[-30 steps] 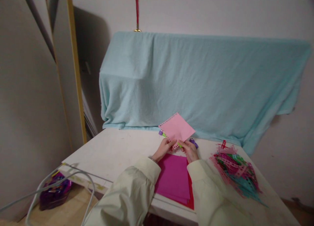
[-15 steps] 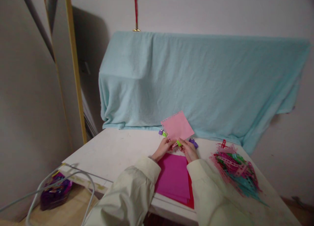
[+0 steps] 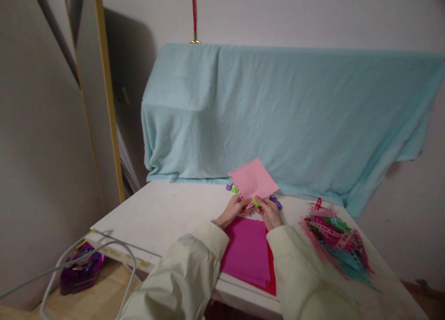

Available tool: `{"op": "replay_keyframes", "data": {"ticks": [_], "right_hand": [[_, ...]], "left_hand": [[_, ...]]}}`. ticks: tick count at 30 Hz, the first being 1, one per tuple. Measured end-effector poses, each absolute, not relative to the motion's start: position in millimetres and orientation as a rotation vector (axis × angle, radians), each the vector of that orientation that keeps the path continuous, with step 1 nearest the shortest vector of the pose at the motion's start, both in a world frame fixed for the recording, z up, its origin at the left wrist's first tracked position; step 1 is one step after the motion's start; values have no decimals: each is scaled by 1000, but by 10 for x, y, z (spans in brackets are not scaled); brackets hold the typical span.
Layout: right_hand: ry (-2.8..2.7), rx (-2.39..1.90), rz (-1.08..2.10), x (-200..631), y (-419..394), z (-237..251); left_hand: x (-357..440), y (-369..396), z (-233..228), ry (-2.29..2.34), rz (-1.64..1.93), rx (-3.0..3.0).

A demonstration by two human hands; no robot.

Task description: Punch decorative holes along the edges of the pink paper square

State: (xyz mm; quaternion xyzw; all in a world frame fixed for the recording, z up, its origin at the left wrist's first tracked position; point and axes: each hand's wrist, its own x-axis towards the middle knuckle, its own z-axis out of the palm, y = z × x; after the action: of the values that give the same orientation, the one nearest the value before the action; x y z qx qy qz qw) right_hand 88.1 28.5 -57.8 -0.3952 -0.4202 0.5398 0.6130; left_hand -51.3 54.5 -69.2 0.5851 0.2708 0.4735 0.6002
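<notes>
A square of pink paper (image 3: 255,178) with small holes punched along its left edges stands tilted above the table. My left hand (image 3: 233,210) is closed on its lower corner. In my right hand (image 3: 270,213) a small green craft punch (image 3: 256,203) is gripped at the paper's lower edge; whether its jaws are around the paper I cannot tell. Just behind the hands sit a purple-and-green pair of small punches (image 3: 231,187) on the left and a purple punch (image 3: 276,202) on the right. Below my wrists lies a stack of magenta paper (image 3: 246,253) over red sheets (image 3: 273,280).
To the right is a heap of punched paper strips (image 3: 339,236) in pink, green, teal and red. A light blue cloth (image 3: 278,116) hangs behind the white table (image 3: 167,209). At the lower left, a grey cable (image 3: 130,255) loops near a purple package (image 3: 81,269).
The pink paper has turned very slightly, its right corner reaching a bit farther right. Both hands keep their grip, and the whole view has shifted a little.
</notes>
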Motion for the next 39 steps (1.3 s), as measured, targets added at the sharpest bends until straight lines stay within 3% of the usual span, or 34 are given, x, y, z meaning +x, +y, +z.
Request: {"op": "replay_keyframes", "data": {"ticks": [39], "right_hand": [[-812,-977,1209,1047,396,-717]], "left_hand": [[-522,590,-797,707,1276,1051]]}}
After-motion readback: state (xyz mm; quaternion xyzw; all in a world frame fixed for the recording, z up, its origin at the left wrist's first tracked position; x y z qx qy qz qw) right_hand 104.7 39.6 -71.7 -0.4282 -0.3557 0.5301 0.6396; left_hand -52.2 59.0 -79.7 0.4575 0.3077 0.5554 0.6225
